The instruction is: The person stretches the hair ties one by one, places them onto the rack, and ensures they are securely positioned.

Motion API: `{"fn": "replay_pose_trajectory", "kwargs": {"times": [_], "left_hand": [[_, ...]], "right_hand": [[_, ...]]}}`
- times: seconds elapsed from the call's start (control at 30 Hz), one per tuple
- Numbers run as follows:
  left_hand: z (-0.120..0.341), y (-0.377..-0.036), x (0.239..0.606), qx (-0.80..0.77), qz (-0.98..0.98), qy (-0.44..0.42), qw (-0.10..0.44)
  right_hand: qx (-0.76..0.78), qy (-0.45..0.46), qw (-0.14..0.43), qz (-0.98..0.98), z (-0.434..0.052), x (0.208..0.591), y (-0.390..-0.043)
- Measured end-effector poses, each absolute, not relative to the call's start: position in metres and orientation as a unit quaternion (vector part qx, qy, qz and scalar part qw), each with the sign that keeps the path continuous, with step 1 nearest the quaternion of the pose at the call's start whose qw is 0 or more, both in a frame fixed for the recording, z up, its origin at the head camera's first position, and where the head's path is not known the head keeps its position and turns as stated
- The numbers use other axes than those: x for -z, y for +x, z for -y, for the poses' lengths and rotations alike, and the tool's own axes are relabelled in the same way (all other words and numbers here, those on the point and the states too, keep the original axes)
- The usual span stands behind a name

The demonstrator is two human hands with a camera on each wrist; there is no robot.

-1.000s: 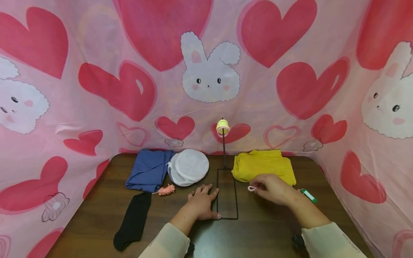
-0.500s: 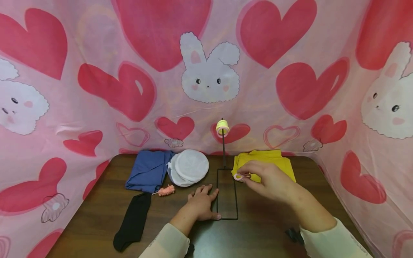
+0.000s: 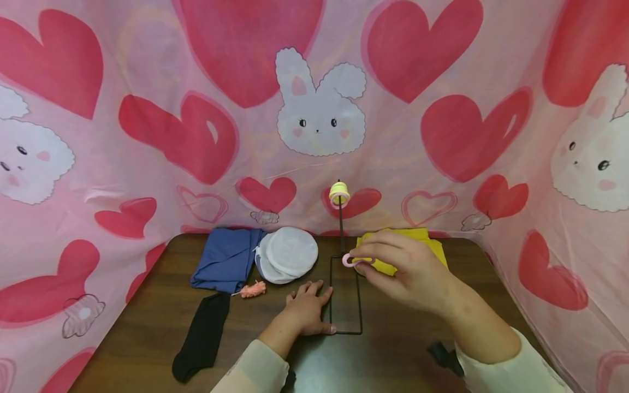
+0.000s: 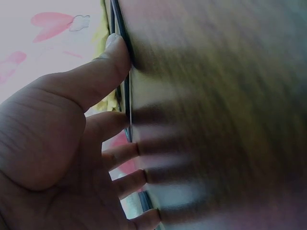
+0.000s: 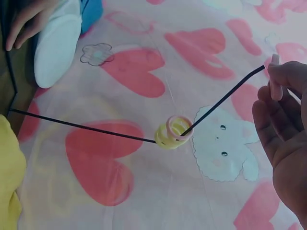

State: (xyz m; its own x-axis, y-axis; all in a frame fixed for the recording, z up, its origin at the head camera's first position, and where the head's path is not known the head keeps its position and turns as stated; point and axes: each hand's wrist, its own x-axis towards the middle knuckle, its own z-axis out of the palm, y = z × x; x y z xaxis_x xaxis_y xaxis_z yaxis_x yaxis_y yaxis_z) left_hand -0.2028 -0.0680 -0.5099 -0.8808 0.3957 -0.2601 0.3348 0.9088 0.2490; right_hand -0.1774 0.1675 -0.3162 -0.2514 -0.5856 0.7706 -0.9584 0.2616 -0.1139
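Note:
My right hand [image 3: 413, 273] pinches a small pink hair tie [image 3: 347, 260] between thumb and fingers, above the table. In the right wrist view this hair tie shows edge-on, right by the tip of the bent black rod [image 5: 225, 98]. The rod belongs to a black wire stand [image 3: 360, 305] with a flat rectangular base. Several yellow and pink hair ties [image 3: 339, 191] hang together on the rod. My left hand [image 3: 308, 311] lies spread on the table, its thumb [image 4: 115, 55] and index finger touching the base's left side.
Left of the stand lie a folded blue cloth [image 3: 226, 259], a white round pouch [image 3: 293, 252], an orange tassel-like piece [image 3: 253, 290] and a black sock [image 3: 202, 338]. A folded yellow cloth [image 3: 429, 245] lies behind my right hand. A patterned curtain [image 3: 319, 164] encloses the table.
My right hand has moved left and up with the hair tie, from over the table by the yellow cloth toward the rod. The left hand stays on the base.

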Motion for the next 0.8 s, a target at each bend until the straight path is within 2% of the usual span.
{"fn": "replay_pose_trajectory", "kwargs": {"times": [0.23, 0.47, 0.8], "left_hand": [[0.067, -0.201, 0.510, -0.101, -0.964, 0.192, 0.154], [0.065, -0.201, 0.510, -0.102, -0.964, 0.189, 0.158], [0.066, -0.202, 0.508, -0.103, -0.963, 0.189, 0.160]], "right_hand": [[-0.284, 0.514, 0.318, 0.745, -0.161, 0.313, -0.182], [-0.282, 0.480, 0.278, 0.783, -0.163, 0.319, -0.202], [-0.281, 0.401, 0.320, 0.811, -0.151, 0.335, -0.250]]}}
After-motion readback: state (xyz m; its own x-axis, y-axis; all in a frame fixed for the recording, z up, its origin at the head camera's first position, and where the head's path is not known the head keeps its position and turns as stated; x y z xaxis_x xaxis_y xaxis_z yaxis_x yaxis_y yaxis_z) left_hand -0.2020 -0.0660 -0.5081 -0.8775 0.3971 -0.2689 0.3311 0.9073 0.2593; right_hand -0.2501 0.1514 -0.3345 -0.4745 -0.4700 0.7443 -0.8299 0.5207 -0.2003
